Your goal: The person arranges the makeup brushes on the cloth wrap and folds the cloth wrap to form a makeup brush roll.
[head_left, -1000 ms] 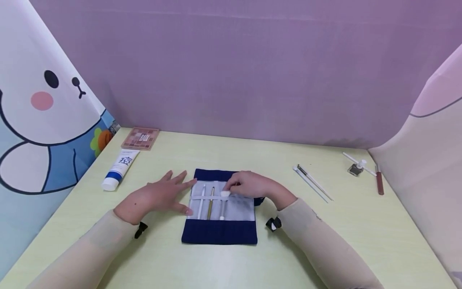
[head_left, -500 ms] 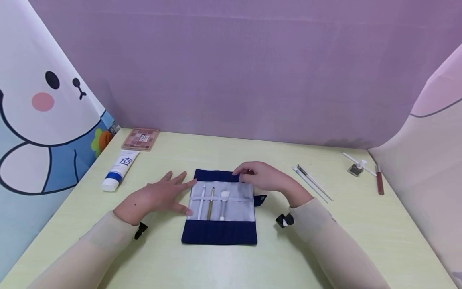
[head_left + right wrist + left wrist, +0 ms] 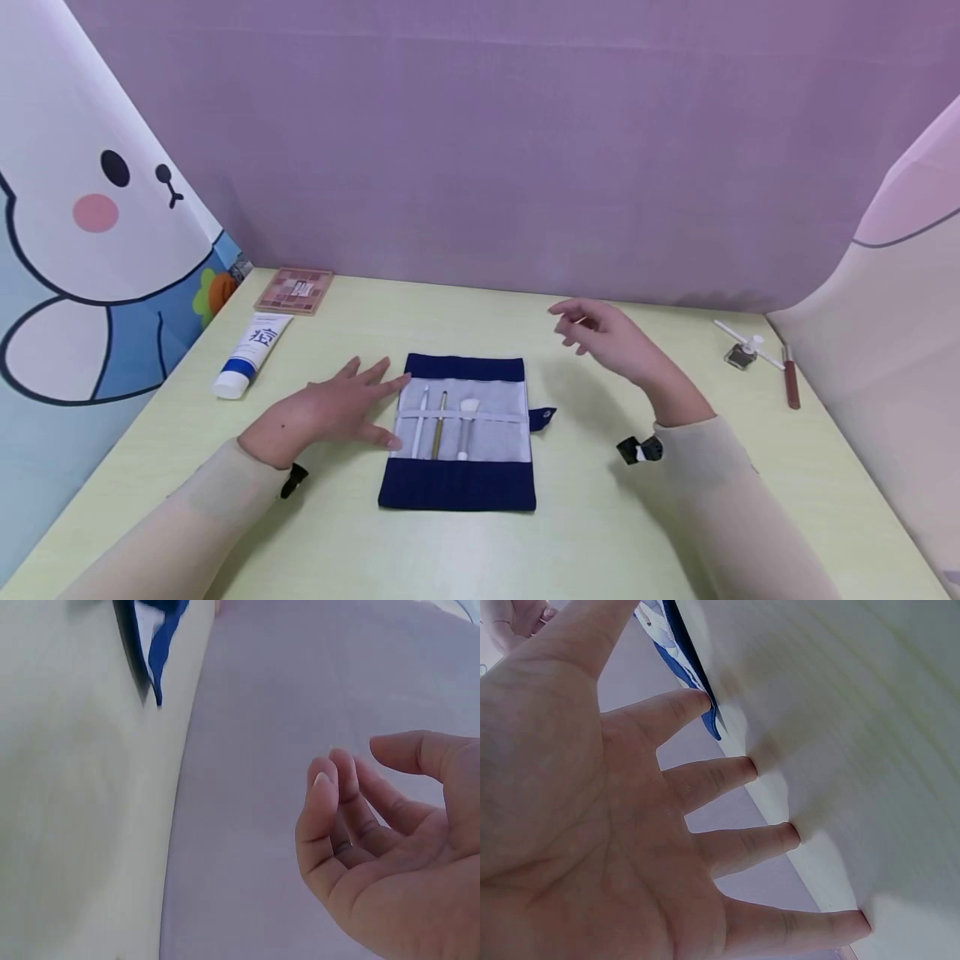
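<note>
A navy fabric brush roll [image 3: 457, 487] lies unrolled on the table, its grey inside facing up. Under its elastic band sit a slim white stick [image 3: 420, 429], a gold-handled brush [image 3: 438, 433] and a makeup brush [image 3: 468, 429] with a fluffy white head. Fingers spread wide, my left hand [image 3: 330, 417] touches the roll's left edge with thumb and index finger; in the left wrist view the other fingertips meet the tabletop. My right hand [image 3: 611, 342] hovers above the table, right of the roll, fingers loosely bent and holding nothing. It hides the spot where two thin brushes lay.
A pink makeup palette [image 3: 295, 292] and a white tube [image 3: 251, 356] with a blue band lie at the back left. To the far right are a small dark bottle [image 3: 741, 357], a white stick [image 3: 729, 331] and a brown-handled tool [image 3: 791, 385].
My right hand has left the fluffy brush in the roll and moved right and away from me, over the two thin brushes. The left hand has stayed put.
</note>
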Motion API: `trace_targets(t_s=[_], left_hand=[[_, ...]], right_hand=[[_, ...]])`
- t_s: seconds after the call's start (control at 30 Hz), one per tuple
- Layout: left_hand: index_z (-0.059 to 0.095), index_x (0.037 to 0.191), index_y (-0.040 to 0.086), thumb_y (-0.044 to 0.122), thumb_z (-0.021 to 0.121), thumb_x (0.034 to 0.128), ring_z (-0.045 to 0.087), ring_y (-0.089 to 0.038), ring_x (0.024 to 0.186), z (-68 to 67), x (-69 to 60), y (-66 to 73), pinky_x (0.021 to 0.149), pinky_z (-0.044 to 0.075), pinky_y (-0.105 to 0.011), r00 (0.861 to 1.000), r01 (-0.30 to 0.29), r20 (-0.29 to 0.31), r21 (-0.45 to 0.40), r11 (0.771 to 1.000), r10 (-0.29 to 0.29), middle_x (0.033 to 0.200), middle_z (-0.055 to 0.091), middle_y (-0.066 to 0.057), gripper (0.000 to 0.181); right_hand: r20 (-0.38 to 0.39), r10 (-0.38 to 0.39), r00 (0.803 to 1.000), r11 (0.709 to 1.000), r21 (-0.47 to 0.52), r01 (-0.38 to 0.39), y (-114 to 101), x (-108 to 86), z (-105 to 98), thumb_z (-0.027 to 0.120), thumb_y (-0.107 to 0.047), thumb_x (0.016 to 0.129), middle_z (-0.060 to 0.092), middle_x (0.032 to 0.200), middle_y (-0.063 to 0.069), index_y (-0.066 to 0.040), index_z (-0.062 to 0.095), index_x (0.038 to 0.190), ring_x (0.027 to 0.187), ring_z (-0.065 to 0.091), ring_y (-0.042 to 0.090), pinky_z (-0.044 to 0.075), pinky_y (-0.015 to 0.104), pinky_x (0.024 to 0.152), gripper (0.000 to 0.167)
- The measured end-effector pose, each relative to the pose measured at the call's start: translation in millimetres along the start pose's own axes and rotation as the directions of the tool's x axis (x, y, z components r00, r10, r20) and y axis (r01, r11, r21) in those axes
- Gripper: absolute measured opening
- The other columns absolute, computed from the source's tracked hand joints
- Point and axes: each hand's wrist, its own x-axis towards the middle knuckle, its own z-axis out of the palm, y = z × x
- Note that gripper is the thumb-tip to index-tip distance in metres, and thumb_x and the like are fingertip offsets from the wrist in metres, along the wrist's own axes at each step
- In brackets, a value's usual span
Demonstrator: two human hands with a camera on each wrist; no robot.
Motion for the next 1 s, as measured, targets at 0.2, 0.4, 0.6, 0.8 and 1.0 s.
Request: trace_targets(t_s=[0.2, 0.4, 0.6, 0.8, 1.0], left_hand=[[0.030, 0.170, 0.030, 0.072, 0.077, 0.0844, 0.012, -0.065, 0.160, 0.0, 0.1, -0.4, 0.100, 0.029, -0.097, 1.000, 0.002, 0.001, 0.003, 1.000, -0.002, 0.180, 0.015, -0.020, 0.107], [0.030, 0.170, 0.030, 0.072, 0.078, 0.0837, 0.012, -0.065, 0.160, -0.1, -0.1, -0.3, 0.099, 0.030, -0.097, 1.000, 0.006, 0.002, 0.005, 1.000, -0.006, 0.180, 0.015, -0.020, 0.107], [0.030, 0.170, 0.030, 0.073, 0.078, 0.0830, 0.010, -0.065, 0.160, 0.5, 0.0, 0.0, 0.099, 0.027, -0.098, 1.000, 0.007, 0.010, -0.006, 1.000, -0.007, 0.181, 0.015, -0.020, 0.108], [0.029, 0.170, 0.032, 0.074, 0.077, 0.0830, 0.010, -0.065, 0.160, 1.4, 0.5, -1.8, 0.098, 0.027, -0.099, 1.000, 0.014, 0.003, 0.006, 1.000, -0.014, 0.181, 0.014, -0.019, 0.108], [0.029, 0.170, 0.033, 0.074, 0.077, 0.0833, 0.010, -0.063, 0.161, 2.0, 1.6, -2.5, 0.098, 0.027, -0.099, 1.000, 0.020, 0.007, 0.007, 1.000, -0.020, 0.181, 0.014, -0.017, 0.107]], right_hand=[[-0.068, 0.034, 0.997, 0.999, 0.003, -0.034, 17.5, -7.8, -26.1, 0.054, -0.020, 0.112, 0.065, 0.131, 0.018, -0.007, 0.054, 0.152, 0.109, 0.067, 0.022, 0.062, 0.032, 0.091, 0.042], [-0.068, 0.071, 0.995, 0.997, 0.004, -0.071, 40.4, -15.6, -47.7, 0.051, -0.019, 0.113, 0.058, 0.140, 0.025, -0.002, 0.048, 0.155, 0.108, 0.065, 0.009, 0.063, 0.035, 0.097, 0.046], [-0.066, 0.126, 0.990, 0.991, -0.025, -0.128, 62.5, -22.8, -58.7, 0.050, -0.022, 0.113, 0.057, 0.139, 0.023, -0.003, 0.047, 0.155, 0.110, 0.065, 0.011, 0.062, 0.029, 0.094, 0.046], [-0.036, 0.154, 0.987, 0.988, -0.020, -0.155, 74.8, -22.7, -60.5, 0.049, -0.020, 0.113, 0.056, 0.140, 0.024, 0.002, 0.045, 0.156, 0.113, 0.065, 0.018, 0.062, 0.033, 0.096, 0.048], [0.030, 0.206, 0.978, 0.977, -0.065, -0.203, 85.8, -24.7, -59.1, 0.050, -0.022, 0.114, 0.057, 0.141, 0.026, 0.005, 0.047, 0.151, 0.110, 0.066, 0.023, 0.062, 0.038, 0.093, 0.046]])
